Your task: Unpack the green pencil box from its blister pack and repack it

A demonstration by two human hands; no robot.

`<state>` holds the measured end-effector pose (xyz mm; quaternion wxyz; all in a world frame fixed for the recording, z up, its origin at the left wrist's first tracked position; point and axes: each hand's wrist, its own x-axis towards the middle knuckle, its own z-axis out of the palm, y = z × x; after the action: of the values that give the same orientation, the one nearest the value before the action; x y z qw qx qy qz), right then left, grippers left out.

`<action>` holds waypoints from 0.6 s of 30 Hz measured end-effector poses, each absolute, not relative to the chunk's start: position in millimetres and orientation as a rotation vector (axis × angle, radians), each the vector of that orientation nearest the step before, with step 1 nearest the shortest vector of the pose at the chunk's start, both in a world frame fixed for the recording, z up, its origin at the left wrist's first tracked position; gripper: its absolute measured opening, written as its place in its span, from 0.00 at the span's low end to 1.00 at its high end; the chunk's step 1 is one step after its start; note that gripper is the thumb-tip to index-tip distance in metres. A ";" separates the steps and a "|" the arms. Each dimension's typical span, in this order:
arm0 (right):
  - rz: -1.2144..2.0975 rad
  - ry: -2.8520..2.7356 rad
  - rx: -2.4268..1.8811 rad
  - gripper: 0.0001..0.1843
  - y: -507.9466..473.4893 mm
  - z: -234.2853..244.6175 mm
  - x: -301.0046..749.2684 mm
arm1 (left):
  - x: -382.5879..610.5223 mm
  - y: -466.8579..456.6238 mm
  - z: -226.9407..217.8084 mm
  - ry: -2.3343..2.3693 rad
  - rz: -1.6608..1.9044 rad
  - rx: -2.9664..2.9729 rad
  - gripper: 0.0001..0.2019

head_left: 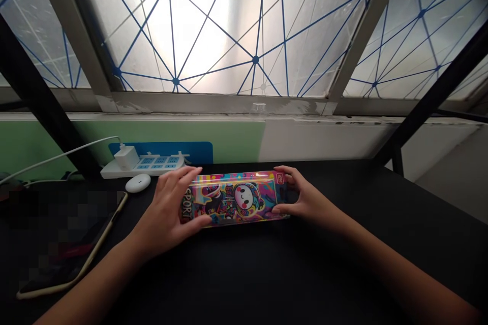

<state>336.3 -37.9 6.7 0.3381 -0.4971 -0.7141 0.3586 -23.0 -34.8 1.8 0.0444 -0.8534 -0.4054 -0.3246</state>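
A long, flat pencil case (232, 198) lies on the black table, covered in bright cartoon print with a white round-faced figure and the word SPORT at its left end. My left hand (171, 208) grips that left end, thumb along the near edge and fingers over the far edge. At the other end, my right hand (295, 195) holds the case between thumb and fingers. Its lid looks closed. Both hands cover parts of the ends.
Behind the left hand, a white power strip (168, 163) carries a plugged-in charger (126, 157) with a cable. A white round case (138, 183) sits beside it. A pale-edged, partly blurred object (102, 238) lies left. Black table (244, 274) runs to the wall under windows.
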 end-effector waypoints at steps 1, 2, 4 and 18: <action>0.914 -1.857 -1.278 0.50 -37.8 7.0 335.8 | -24.3 -32.8 2.3 -1.287 -1.047 -2.550 0.39; 0.887 -1.854 -1.264 0.49 -37.5 7.3 335.6 | -25.8 -30.6 2.6 -1.333 -1.089 -2.499 0.38; 0.835 -1.848 -1.242 0.47 -37.0 7.7 336.0 | -29.0 -26.7 2.9 -1.413 -1.125 -2.456 0.33; 0.677 -2.380 -1.310 0.32 -48.0 33.1 343.3 | -14.5 -48.3 7.8 -1.424 -0.516 -2.583 0.17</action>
<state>343.3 -48.0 33.1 0.1702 -0.4612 -0.8376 0.2383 -14.5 -48.3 7.8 0.0738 -0.8603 -0.4743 -0.1717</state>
